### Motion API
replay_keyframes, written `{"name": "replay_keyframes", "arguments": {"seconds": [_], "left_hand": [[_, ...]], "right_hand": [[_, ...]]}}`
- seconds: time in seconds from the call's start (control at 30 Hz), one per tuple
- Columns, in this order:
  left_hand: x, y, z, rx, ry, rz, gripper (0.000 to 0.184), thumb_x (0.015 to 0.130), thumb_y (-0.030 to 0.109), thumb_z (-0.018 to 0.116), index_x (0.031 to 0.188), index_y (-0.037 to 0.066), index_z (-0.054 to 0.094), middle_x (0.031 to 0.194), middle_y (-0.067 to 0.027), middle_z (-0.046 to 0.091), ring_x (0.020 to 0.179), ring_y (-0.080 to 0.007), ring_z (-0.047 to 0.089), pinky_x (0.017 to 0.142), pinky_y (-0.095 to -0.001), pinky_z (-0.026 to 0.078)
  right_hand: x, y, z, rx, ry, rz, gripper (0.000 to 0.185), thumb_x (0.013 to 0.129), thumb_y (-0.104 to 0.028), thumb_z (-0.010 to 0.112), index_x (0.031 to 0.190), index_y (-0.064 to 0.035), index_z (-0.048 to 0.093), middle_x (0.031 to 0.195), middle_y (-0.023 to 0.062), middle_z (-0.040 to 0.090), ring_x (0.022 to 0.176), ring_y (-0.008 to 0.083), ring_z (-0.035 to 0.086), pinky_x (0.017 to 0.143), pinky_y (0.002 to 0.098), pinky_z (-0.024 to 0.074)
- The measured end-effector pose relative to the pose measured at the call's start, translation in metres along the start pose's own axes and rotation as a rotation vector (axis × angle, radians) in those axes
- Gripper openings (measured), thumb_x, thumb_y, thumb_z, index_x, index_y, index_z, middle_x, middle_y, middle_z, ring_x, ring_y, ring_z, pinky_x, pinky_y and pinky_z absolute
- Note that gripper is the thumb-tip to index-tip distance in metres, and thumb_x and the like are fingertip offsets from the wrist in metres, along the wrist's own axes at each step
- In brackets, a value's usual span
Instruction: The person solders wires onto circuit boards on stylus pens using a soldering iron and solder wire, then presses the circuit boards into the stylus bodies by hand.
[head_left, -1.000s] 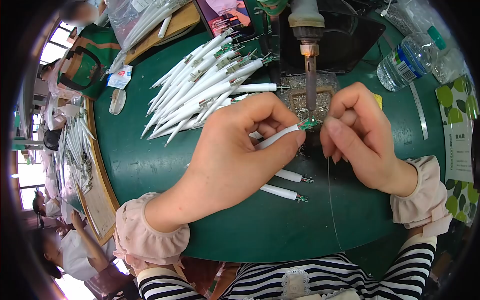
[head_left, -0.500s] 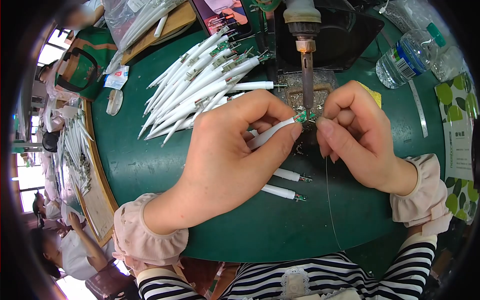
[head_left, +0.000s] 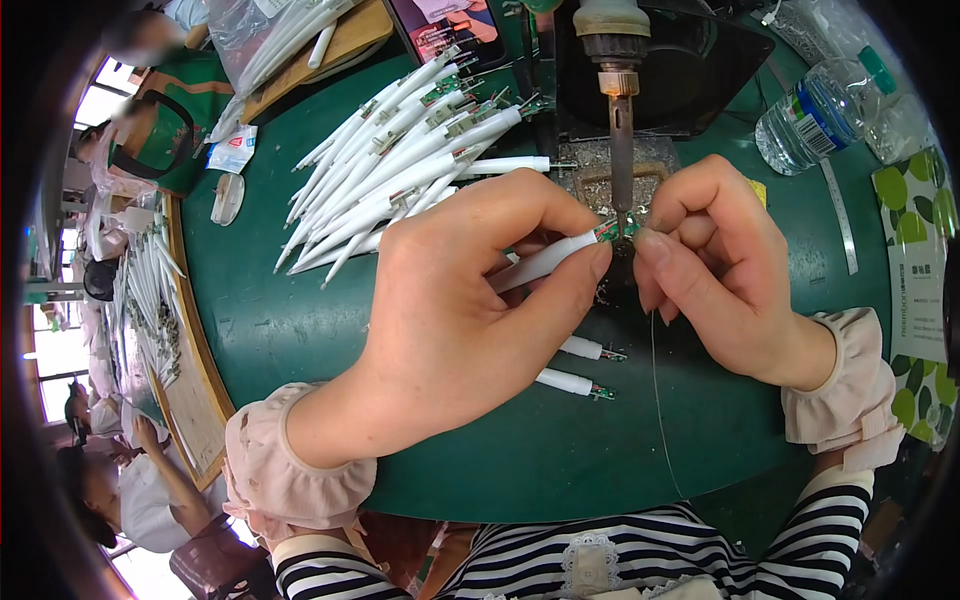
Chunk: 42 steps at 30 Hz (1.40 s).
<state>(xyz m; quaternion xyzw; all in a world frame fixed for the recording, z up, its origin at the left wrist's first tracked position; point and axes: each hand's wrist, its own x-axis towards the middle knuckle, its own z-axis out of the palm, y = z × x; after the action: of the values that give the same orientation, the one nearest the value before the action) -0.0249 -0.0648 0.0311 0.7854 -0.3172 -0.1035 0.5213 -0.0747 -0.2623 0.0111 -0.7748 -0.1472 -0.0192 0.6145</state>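
Observation:
Between the thumb and fingers of my left hand [head_left: 470, 300] is a white pen-shaped stick [head_left: 545, 262], its tip bearing a small green circuit board [head_left: 607, 231]. A soldering iron [head_left: 621, 150] points straight down from above, and its tip appears to meet the board's end. My right hand [head_left: 720, 265] pinches a thin solder wire [head_left: 657, 400] close to the iron's tip; the wire trails down toward the table edge. Two more white sticks [head_left: 566, 382] with boards at their ends lie partly hidden below my left hand.
A heap of similar white sticks [head_left: 400, 165] lies at the upper left. Around the iron's tip is a tray with solder scraps [head_left: 590, 180]. A water bottle [head_left: 815, 118], a steel ruler [head_left: 840, 220] and a phone [head_left: 450, 30] lie farther off. People sit at the left.
My left hand and the stick have shifted slightly, bringing the board's end under the iron's tip. My right hand stays close by with the wire. The whole view has moved a little.

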Motion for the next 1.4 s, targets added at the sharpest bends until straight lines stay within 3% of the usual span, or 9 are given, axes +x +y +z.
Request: {"name": "replay_keyframes", "arguments": {"seconds": [0.3,0.57,0.63,0.7,0.8,0.9,1.2,1.4], "left_hand": [[0.000,-0.001,-0.003,-0.103,-0.025,-0.113,0.011,0.083,-0.004,0.062,0.094,-0.006,0.060,0.086,-0.0025,0.058,0.077,-0.0041,0.051,0.059,-0.0160,0.040],[-0.001,-0.003,0.000,0.041,-0.081,-0.127,0.010,0.079,0.000,0.065,0.089,-0.001,0.063,0.081,-0.0006,0.060,0.073,-0.0042,0.053,0.058,-0.0188,0.041],[-0.002,-0.007,0.002,0.141,-0.140,0.045,0.011,0.076,0.003,0.065,0.087,0.001,0.063,0.075,-0.0079,0.062,0.066,-0.0169,0.059,0.056,-0.0256,0.044],[-0.009,-0.006,0.009,0.165,-0.202,0.092,0.011,0.074,0.004,0.065,0.084,0.003,0.062,0.076,-0.0086,0.059,0.067,-0.0243,0.057,0.057,-0.0294,0.045],[-0.017,-0.008,0.017,0.394,-0.215,0.286,0.012,0.072,0.006,0.066,0.081,0.004,0.059,0.080,-0.0076,0.055,0.071,-0.0262,0.053,0.061,-0.0331,0.045],[-0.019,-0.015,0.021,0.397,-0.228,0.355,0.015,0.071,0.009,0.067,0.079,0.005,0.056,0.083,-0.0077,0.051,0.074,-0.0253,0.049,0.064,-0.0344,0.043],[-0.017,-0.010,0.014,0.395,-0.270,0.345,0.019,0.070,0.013,0.069,0.083,0.005,0.057,0.083,-0.0075,0.051,0.076,-0.0259,0.049,0.066,-0.0346,0.043],[-0.005,-0.009,-0.009,0.967,-0.040,0.247,0.017,0.068,0.011,0.066,0.082,0.007,0.056,0.080,-0.0060,0.050,0.077,-0.0240,0.051,0.067,-0.0330,0.044]], "right_hand": [[0.000,0.003,-0.003,0.001,0.015,-0.058,0.011,0.093,-0.009,0.047,0.096,-0.0018,0.040,0.068,0.0051,0.055,0.052,0.0045,0.049,0.045,0.0158,0.0378],[-0.001,0.008,-0.005,-0.004,0.011,-0.013,0.010,0.093,-0.008,0.048,0.096,-0.0022,0.039,0.067,0.0049,0.055,0.053,0.0046,0.049,0.046,0.0164,0.0374],[-0.001,0.009,-0.002,0.052,0.082,0.037,0.009,0.091,-0.005,0.052,0.093,-0.0010,0.043,0.063,0.0022,0.054,0.053,0.0035,0.049,0.047,0.0176,0.0357],[-0.002,0.010,-0.001,0.082,0.112,0.070,0.009,0.090,-0.004,0.054,0.091,-0.0006,0.045,0.061,0.0009,0.054,0.053,0.0030,0.049,0.047,0.0182,0.0348],[-0.004,0.013,-0.001,0.093,0.103,0.094,0.009,0.090,-0.004,0.054,0.091,-0.0008,0.045,0.061,0.0013,0.055,0.052,0.0027,0.049,0.045,0.0179,0.0352],[-0.003,0.014,0.001,0.094,0.108,0.077,0.010,0.090,-0.004,0.054,0.091,-0.0010,0.045,0.061,0.0014,0.055,0.052,0.0026,0.049,0.045,0.0178,0.0358],[-0.005,0.018,0.002,0.060,0.072,0.083,0.011,0.089,-0.005,0.056,0.090,-0.0011,0.046,0.060,0.0027,0.057,0.050,0.0040,0.051,0.045,0.0186,0.0364],[-0.006,0.018,0.001,0.060,0.060,0.092,0.011,0.088,-0.006,0.057,0.091,-0.0011,0.047,0.060,0.0030,0.057,0.051,0.0047,0.052,0.046,0.0196,0.0367]]}}
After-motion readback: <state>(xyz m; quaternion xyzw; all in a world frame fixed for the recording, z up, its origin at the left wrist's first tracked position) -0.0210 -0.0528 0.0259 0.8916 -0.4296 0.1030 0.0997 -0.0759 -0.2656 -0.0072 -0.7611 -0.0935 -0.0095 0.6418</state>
